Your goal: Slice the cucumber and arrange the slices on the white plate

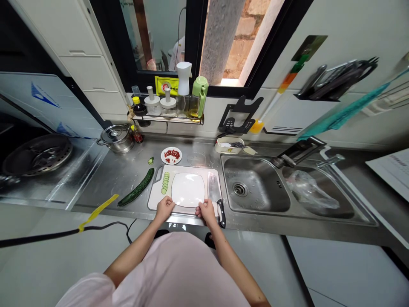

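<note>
A white, roughly square plate (188,190) rests over the middle of the white cutting board (154,202). Its near left corner is pinched in my left hand (165,208), and its near right corner in my right hand (206,211). Left of the plate, a row of cucumber slices (165,183) lies on the board. A knife (221,213) lies along the board's right side, its black handle beside my right hand. The rest of the cucumber (136,188) lies on the counter to the left, with a small cucumber end (151,160) near its tip.
Behind the board is a small plate of chopped red pieces (171,156). A lidded steel pot (116,138) stands at the back left, below a shelf of condiments (166,117). The double sink (255,183) is to the right, with a plastic bag (309,190) in its far basin.
</note>
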A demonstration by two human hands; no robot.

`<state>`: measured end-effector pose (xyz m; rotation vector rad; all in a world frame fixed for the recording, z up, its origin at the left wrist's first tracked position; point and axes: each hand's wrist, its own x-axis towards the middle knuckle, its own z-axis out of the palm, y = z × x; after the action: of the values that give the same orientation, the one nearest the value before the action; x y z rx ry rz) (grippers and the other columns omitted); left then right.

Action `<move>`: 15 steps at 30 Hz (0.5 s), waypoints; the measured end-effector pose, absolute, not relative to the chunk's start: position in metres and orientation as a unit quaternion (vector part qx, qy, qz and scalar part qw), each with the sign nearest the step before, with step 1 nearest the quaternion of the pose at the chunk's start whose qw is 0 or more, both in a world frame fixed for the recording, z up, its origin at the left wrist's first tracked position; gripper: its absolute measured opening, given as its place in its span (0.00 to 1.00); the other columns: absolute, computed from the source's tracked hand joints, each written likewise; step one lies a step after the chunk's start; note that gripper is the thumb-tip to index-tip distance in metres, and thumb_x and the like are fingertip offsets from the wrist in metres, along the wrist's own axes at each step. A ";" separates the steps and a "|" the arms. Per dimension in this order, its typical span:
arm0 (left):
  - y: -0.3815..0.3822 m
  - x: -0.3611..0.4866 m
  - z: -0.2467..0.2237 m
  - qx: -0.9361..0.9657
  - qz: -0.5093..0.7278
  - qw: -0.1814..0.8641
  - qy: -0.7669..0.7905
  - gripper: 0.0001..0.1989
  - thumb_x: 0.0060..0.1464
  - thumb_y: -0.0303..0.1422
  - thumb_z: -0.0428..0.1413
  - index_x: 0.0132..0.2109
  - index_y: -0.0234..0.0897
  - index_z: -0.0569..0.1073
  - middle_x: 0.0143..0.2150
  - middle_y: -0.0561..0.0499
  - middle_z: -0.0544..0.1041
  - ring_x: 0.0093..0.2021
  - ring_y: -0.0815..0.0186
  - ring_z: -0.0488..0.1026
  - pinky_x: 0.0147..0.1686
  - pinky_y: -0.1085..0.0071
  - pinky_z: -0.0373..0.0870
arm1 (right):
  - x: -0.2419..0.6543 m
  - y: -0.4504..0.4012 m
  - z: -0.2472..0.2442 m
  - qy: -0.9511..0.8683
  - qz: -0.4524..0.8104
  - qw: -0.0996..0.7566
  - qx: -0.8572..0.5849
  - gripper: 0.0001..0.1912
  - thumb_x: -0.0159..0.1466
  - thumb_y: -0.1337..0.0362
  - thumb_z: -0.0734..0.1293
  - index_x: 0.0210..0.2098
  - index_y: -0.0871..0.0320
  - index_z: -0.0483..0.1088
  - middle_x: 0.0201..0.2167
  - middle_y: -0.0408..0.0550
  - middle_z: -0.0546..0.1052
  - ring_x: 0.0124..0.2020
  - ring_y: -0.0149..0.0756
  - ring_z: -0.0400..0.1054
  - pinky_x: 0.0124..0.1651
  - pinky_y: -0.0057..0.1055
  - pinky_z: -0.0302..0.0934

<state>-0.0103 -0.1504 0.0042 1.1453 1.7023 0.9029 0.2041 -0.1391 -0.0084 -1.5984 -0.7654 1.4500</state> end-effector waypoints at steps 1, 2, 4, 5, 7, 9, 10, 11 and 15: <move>-0.150 -0.011 0.004 0.462 0.359 0.434 0.684 0.05 0.43 0.34 0.54 0.28 0.39 0.66 0.18 0.60 0.64 0.20 0.73 0.61 0.26 0.77 0.57 | 0.204 -0.139 -0.007 -0.307 0.575 0.408 -0.640 0.16 0.53 0.62 0.63 0.36 0.53 0.50 0.14 0.32 0.70 0.12 0.32 0.66 0.10 0.21 0.55; -0.150 -0.011 0.005 0.463 0.357 0.433 0.686 0.06 0.43 0.34 0.54 0.28 0.39 0.66 0.18 0.60 0.64 0.20 0.73 0.61 0.26 0.77 0.57 | 0.205 -0.139 -0.006 -0.309 0.573 0.404 -0.642 0.15 0.53 0.63 0.62 0.36 0.53 0.50 0.14 0.32 0.70 0.12 0.32 0.66 0.10 0.21 0.55; -0.150 -0.011 0.005 0.461 0.355 0.432 0.689 0.06 0.43 0.35 0.55 0.28 0.39 0.66 0.19 0.60 0.65 0.20 0.72 0.61 0.26 0.77 0.57 | 0.205 -0.138 -0.005 -0.311 0.571 0.400 -0.646 0.14 0.53 0.64 0.62 0.35 0.53 0.50 0.14 0.32 0.70 0.12 0.31 0.66 0.10 0.21 0.56; -0.150 -0.011 0.005 0.459 0.355 0.432 0.690 0.06 0.43 0.35 0.55 0.28 0.39 0.66 0.19 0.60 0.65 0.20 0.72 0.61 0.26 0.76 0.57 | 0.205 -0.138 -0.005 -0.311 0.571 0.398 -0.647 0.14 0.53 0.65 0.62 0.35 0.53 0.50 0.14 0.32 0.70 0.12 0.31 0.66 0.10 0.21 0.56; -0.150 -0.011 0.005 0.458 0.354 0.433 0.691 0.06 0.43 0.35 0.55 0.28 0.39 0.66 0.19 0.59 0.65 0.20 0.72 0.62 0.26 0.76 0.57 | 0.205 -0.138 -0.005 -0.311 0.569 0.397 -0.649 0.14 0.53 0.65 0.62 0.35 0.53 0.51 0.14 0.32 0.70 0.12 0.31 0.66 0.10 0.21 0.56; -0.150 -0.011 0.004 0.459 0.352 0.431 0.693 0.05 0.43 0.35 0.55 0.28 0.39 0.67 0.19 0.59 0.65 0.20 0.72 0.62 0.26 0.76 0.57 | 0.205 -0.138 -0.005 -0.313 0.567 0.397 -0.650 0.14 0.53 0.65 0.62 0.35 0.53 0.51 0.14 0.33 0.70 0.12 0.32 0.66 0.10 0.21 0.56; -0.150 -0.011 0.004 0.461 0.350 0.429 0.693 0.05 0.43 0.35 0.55 0.28 0.39 0.67 0.19 0.59 0.65 0.20 0.72 0.62 0.26 0.76 0.57 | 0.205 -0.138 -0.006 -0.314 0.567 0.397 -0.650 0.14 0.53 0.65 0.62 0.35 0.53 0.51 0.14 0.33 0.70 0.13 0.32 0.66 0.10 0.21 0.56; -0.150 -0.011 0.004 0.465 0.347 0.428 0.693 0.05 0.43 0.34 0.55 0.28 0.39 0.67 0.19 0.59 0.66 0.20 0.71 0.62 0.26 0.76 0.57 | 0.205 -0.138 -0.007 -0.314 0.567 0.397 -0.649 0.14 0.53 0.64 0.62 0.35 0.53 0.51 0.14 0.32 0.70 0.13 0.32 0.66 0.10 0.21 0.56; -0.149 -0.016 0.006 0.498 0.316 0.388 0.708 0.08 0.46 0.38 0.55 0.27 0.39 0.68 0.20 0.57 0.68 0.22 0.70 0.65 0.27 0.75 0.57 | 0.207 -0.138 -0.012 -0.328 0.561 0.392 -0.651 0.14 0.53 0.63 0.62 0.36 0.53 0.52 0.14 0.32 0.69 0.12 0.32 0.66 0.10 0.21 0.55</move>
<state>-0.0163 -0.1486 0.0064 1.2670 1.8012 0.8036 0.2069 -0.1378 -0.0121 -1.6524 -0.8320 1.4252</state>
